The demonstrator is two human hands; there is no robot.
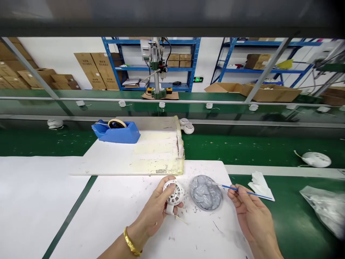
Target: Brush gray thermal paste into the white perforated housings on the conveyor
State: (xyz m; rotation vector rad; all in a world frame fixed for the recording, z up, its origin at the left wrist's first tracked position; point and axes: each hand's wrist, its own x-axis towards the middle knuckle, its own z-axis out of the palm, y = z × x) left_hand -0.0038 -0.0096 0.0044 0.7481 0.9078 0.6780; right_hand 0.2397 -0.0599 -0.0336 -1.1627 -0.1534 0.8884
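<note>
My left hand (153, 208) grips a small round white plastic fan housing (176, 194) with a slotted face, a short stem and a thin wire trailing below. In my right hand (252, 212), thumb and fingers pinch a thin blue paintbrush (234, 188). The brush tip reaches the right edge of a round dish of thick grey paste (206, 194), which lies between my hands on white paper (129, 212). Dark smudges and specks mark the paper around the dish.
Behind my hands lie a white board (151, 154) and a blue tape dispenser (117, 131). More white housings (188, 128) stand beyond it. To the right are a folded tissue (260, 184), another white housing (316, 159) and a clear plastic bag (327, 207). A dark beam (172, 19) crosses overhead.
</note>
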